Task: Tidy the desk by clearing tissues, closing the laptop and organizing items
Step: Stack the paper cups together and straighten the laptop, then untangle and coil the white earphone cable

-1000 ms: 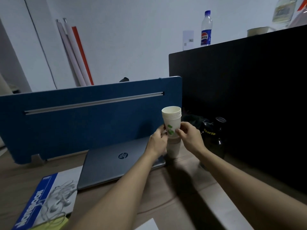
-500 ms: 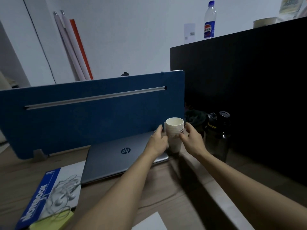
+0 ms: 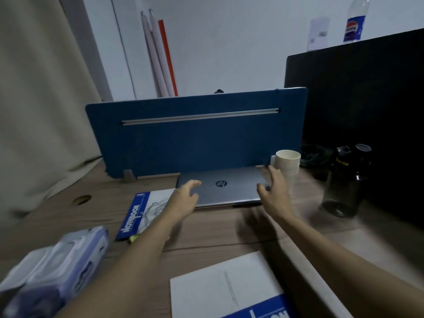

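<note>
Wooden desk runs up to a blue divider panel at its far edge, and the closed HP laptop lies flat right against that panel. Left hand hovers at the laptop's left front corner, fingers spread, gripping nothing. Right hand hangs over the right side, fingers splayed too, empty. Stacked paper cups stand just beside it at the far edge. Blue notebook lies left of the laptop, dark water bottle toward the right edge.
</note>
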